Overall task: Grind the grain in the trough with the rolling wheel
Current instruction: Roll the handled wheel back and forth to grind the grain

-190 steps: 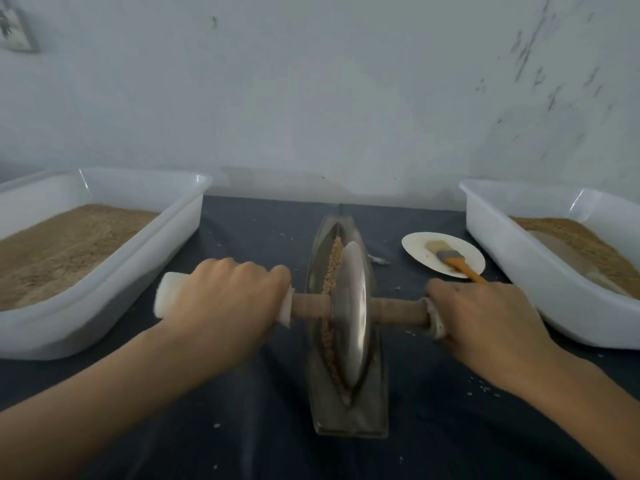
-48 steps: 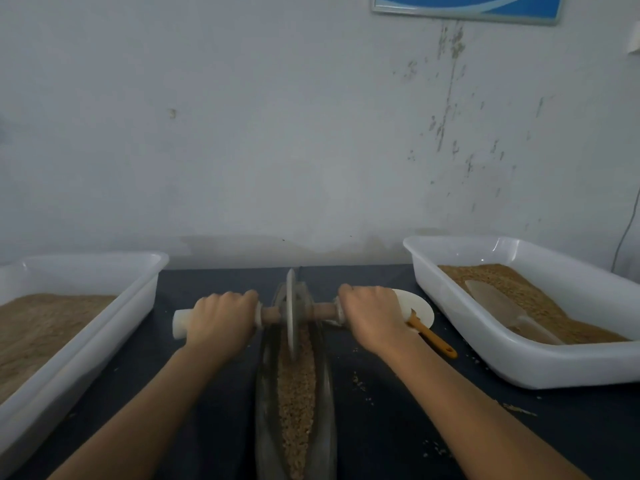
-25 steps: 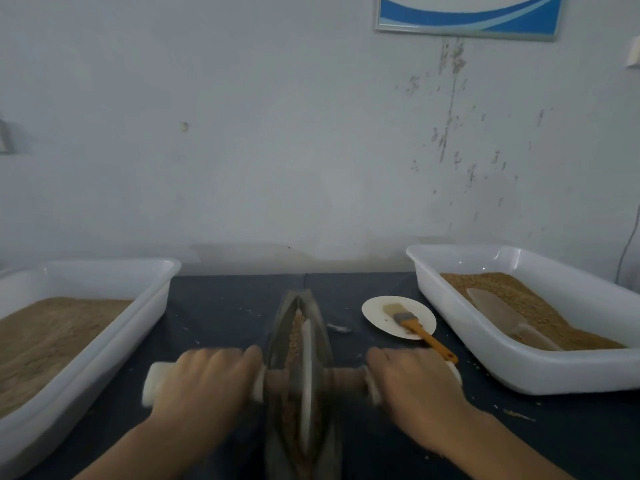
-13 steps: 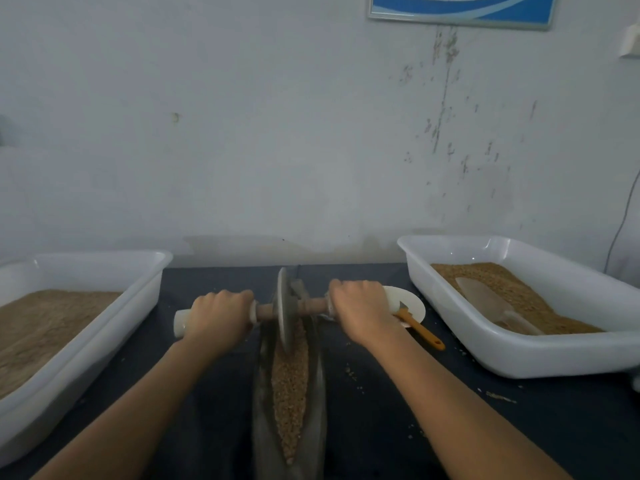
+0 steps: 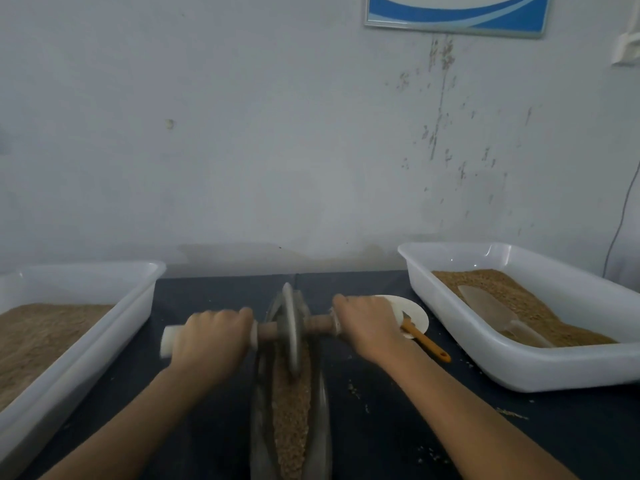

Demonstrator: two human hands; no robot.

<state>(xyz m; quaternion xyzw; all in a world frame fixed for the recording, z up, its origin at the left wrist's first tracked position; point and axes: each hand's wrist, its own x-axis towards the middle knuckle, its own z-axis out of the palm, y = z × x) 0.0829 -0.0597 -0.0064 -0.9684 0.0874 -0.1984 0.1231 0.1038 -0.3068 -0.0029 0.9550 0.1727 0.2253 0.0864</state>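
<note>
A dark cloth-covered table (image 5: 381, 427) runs up against a pale, scuffed wall (image 5: 277, 150), and I stand over it with both arms stretched forward.

My left hand (image 5: 213, 341) is curled tight around the white sleeve on the left end of the axle (image 5: 166, 342), knuckles up, the sleeve's tip poking out past my fist. My right hand (image 5: 367, 323) is wrapped the same way around the right end, fingers folded over the top so that the grip itself is mostly hidden. Between my fists the bare wooden axle (image 5: 320, 323) passes through the rolling wheel (image 5: 290, 327), a thin metal disc standing upright on its edge, seen almost edge-on.

The wheel sits in the far part of the trough (image 5: 322, 427), a long narrow metal boat that runs straight away from me down the middle of the table. The grain (image 5: 291, 420) lies in a tan strip along the trough's channel, from the wheel's lower rim back toward me. A few loose kernels (image 5: 353, 389) are scattered on the cloth just right of the trough.

Just beyond my right hand a small white plate (image 5: 414, 311) peeks out, with an orange-handled brush (image 5: 426, 342) lying across it, handle pointing toward me and to the right. Farther right is a white plastic tub (image 5: 519, 368) holding brown grain and a pale scoop (image 5: 491, 310) half bedded in it. On the left is another white tub (image 5: 104, 323), filled with finer brown meal. A blue-and-white framed sign (image 5: 457, 12) hangs high on the wall.
</note>
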